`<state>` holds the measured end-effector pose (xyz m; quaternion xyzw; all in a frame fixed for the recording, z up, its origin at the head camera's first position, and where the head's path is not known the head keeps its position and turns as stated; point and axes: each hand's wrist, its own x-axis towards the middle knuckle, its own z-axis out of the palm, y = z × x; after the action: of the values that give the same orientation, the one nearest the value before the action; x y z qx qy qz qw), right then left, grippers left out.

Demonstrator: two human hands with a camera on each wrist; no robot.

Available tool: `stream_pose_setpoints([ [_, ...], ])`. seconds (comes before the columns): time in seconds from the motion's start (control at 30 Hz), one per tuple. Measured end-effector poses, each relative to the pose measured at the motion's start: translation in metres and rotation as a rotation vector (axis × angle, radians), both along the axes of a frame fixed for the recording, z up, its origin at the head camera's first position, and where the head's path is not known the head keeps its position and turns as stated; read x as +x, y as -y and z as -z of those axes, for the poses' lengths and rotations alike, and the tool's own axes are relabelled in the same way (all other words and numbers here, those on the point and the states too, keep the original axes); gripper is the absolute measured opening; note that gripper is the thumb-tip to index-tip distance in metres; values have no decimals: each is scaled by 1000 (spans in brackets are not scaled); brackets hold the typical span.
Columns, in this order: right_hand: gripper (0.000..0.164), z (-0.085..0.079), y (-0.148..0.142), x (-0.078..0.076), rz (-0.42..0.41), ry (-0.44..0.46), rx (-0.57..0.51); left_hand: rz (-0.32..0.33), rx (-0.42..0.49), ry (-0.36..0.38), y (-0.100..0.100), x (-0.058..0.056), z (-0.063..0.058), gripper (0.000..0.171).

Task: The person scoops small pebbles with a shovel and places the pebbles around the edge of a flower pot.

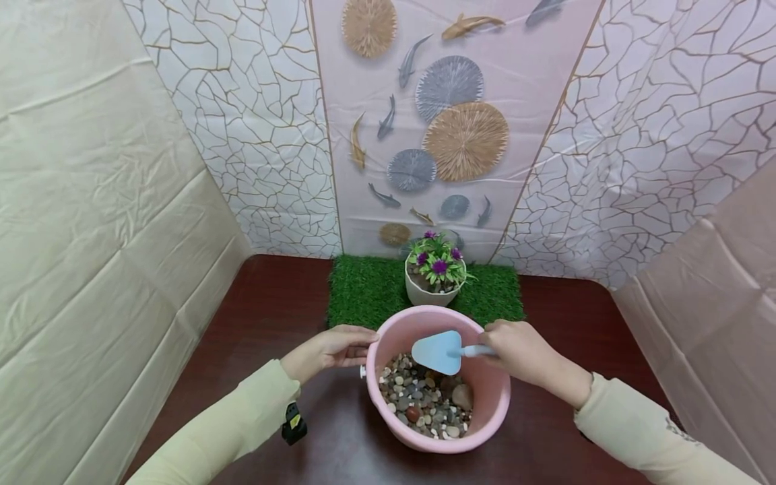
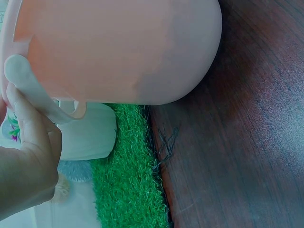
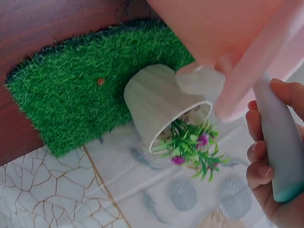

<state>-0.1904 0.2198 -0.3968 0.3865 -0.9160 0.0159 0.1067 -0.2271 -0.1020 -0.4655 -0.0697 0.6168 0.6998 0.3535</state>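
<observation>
A pink bucket (image 1: 445, 446) stands on the dark table, with mixed pebbles (image 1: 427, 397) covering its bottom. My left hand (image 1: 339, 347) holds the bucket's left rim; in the left wrist view its fingers lie beside the white handle (image 2: 35, 90). My right hand (image 1: 524, 350) grips a small trowel by its handle (image 3: 280, 137), which is grey-blue with a teal end. The trowel's light blue blade (image 1: 438, 351) points left inside the bucket's mouth, above the pebbles. From overhead, the right hand partly covers the bucket's far right rim.
Behind the bucket, a white flowerpot (image 1: 427, 295) with a purple-flowered plant (image 1: 438, 259) stands on a green artificial-grass mat (image 1: 364, 289). One small brown pebble (image 3: 100, 81) lies on the mat. Patterned cloth (image 1: 273, 135) hangs behind the table (image 1: 285, 289), with beige cloth at both sides.
</observation>
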Motion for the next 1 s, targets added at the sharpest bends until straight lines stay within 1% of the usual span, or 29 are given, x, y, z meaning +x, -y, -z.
stream_pose_setpoints([
  [0.13, 24, 7, 5, 0, -35, -15, 25, 2, 7, -4, 0, 0, 0, 39],
  [0.23, 28, 12, 9, 0, -45, -17, 55, 5, 7, -4, -1, 0, 0, 39],
  [0.37, 33, 18, 12, 1, -74, -69, 99, 4, 6, -6, -1, 0, 1, 38],
  [0.5, 31, 25, 16, 1, -117, -120, 111, -6, 7, -3, 0, 2, 1, 35],
  [0.63, 28, 34, 22, 0, -151, -132, 124, 0, 13, 18, 2, 3, 2, 36],
  [0.7, 28, 40, 25, -1, -152, -114, 105, 4, 18, 20, 3, 3, 1, 38],
  [0.9, 25, 56, 36, -5, -179, 40, -17, -13, 0, 2, 2, 2, 0, 41],
  [1.0, 27, 59, 38, -6, -184, 55, -35, -13, -5, 11, 2, 1, 0, 42],
])
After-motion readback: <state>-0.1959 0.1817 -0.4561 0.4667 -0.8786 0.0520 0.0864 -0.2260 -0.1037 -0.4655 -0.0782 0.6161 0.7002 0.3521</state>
